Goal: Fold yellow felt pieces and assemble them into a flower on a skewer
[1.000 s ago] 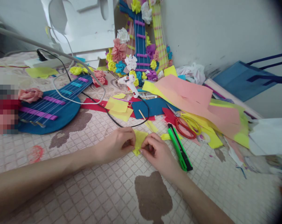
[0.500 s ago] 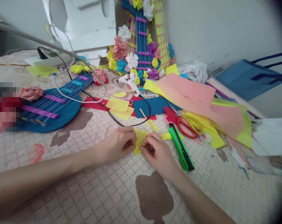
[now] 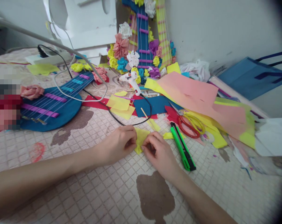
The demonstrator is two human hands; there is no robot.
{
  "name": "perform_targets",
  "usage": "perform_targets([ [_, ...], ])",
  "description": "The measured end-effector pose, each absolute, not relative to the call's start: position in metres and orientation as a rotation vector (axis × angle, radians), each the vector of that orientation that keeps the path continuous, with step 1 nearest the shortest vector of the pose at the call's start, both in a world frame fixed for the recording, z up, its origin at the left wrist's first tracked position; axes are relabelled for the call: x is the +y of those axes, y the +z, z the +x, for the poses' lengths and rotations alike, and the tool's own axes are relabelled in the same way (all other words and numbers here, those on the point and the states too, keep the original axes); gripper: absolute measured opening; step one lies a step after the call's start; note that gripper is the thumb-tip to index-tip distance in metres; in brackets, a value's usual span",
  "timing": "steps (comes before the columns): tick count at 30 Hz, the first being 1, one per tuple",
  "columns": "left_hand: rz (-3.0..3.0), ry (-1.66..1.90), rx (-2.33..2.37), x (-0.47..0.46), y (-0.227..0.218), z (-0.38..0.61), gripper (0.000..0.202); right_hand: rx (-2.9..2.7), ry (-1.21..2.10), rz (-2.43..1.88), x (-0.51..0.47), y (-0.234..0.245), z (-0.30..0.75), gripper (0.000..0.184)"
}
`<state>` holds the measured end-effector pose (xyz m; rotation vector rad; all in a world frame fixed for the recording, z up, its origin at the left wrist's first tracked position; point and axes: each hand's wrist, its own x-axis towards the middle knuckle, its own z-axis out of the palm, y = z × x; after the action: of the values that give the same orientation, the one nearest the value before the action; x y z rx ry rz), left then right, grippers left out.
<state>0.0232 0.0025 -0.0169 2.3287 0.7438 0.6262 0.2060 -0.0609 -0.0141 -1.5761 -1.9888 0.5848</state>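
A small piece of yellow crepe paper (image 3: 141,137) is pinched between both hands, low over the quilted tablecloth. My left hand (image 3: 121,141) grips its left edge with closed fingers. On the opposite edge, my right hand (image 3: 158,151) is closed in a pinch too. The paper looks gathered along its lower part. To the right of my right hand lies a green utility knife (image 3: 182,146). Beyond the hands, a thin wooden stick (image 3: 144,113) rests near a yellow scrap and a blue piece (image 3: 158,105).
Scissors (image 3: 189,124) lie right, below pink sheets (image 3: 189,88). A white hot glue gun (image 3: 131,81) stands beyond, its black cord looping toward my hands. Yellow squares (image 3: 119,104) sit nearby. A blue paper guitar (image 3: 54,105) is left; flower-trimmed guitars (image 3: 143,40) lean behind.
The view has shifted slightly, so the surroundings appear a little to the right. Both hands keep the same pinch on the yellow crepe paper.
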Motion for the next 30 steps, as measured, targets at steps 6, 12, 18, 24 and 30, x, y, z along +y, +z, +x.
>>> perform_targets([
  [6,2.303,0.607,0.757,0.0032,-0.0188,0.0237,0.013,-2.001,0.566,-1.570,-0.0610,-0.0137,0.2046,0.013],
  [12,2.307,0.630,0.748,0.0027,-0.0191,0.0238,0.014,-2.002,0.552,-1.577,-0.0611,-0.0154,0.2049,0.013],
  [18,2.310,0.638,0.758,0.0027,-0.0171,0.0253,0.014,-2.013,0.540,-1.569,-0.0609,-0.0187,0.2059,0.013],
  [24,2.329,0.617,0.775,0.0017,-0.0179,0.0254,0.015,-2.007,0.551,-1.566,-0.0609,-0.0184,0.2059,0.013],
  [30,2.322,0.609,0.781,0.0015,-0.0157,0.0262,0.016,-2.022,0.575,-1.571,-0.0611,-0.0162,0.2054,0.013],
])
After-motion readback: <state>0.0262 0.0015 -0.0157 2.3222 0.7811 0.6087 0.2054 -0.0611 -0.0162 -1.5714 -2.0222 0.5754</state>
